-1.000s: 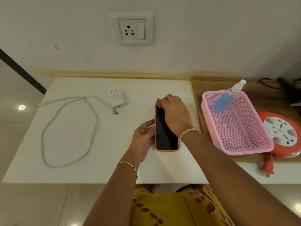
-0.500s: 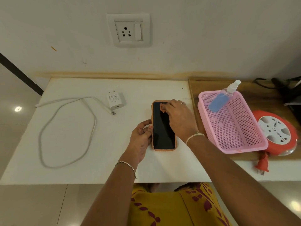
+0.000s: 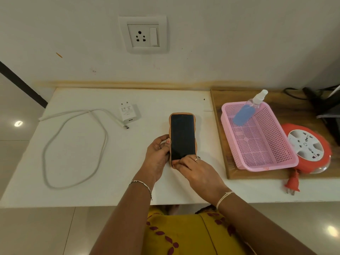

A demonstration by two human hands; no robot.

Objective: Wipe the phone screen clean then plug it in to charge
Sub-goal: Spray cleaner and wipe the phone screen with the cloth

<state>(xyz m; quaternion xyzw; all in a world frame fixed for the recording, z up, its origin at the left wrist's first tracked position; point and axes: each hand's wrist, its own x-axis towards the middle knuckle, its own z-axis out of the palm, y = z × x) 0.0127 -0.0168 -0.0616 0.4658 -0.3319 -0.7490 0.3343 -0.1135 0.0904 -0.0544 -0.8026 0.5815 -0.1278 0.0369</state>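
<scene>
A phone (image 3: 182, 137) in an orange-brown case lies face up on the white table (image 3: 77, 172), its screen dark. My left hand (image 3: 158, 153) grips the phone's left edge, thumb against the case. My right hand (image 3: 198, 172) is at the near end of the screen, fingers curled and pressing down on what looks like a small orange cloth (image 3: 173, 163), mostly hidden under them. A white charger adapter (image 3: 128, 113) lies to the left, and beside it the plug end of a looped white cable (image 3: 73, 150). The wall socket (image 3: 143, 34) is above the table.
On a wooden board (image 3: 219, 107) to the right stands a pink mesh basket (image 3: 261, 162) holding a spray bottle (image 3: 246, 113) of blue liquid. An orange extension reel (image 3: 309, 146) sits beyond it, its plug (image 3: 292, 184) near the table's front edge. Dark cables lie at far right.
My right hand has slid from the far end of the phone down its screen to the near end. My left hand has stayed on the phone's left edge.
</scene>
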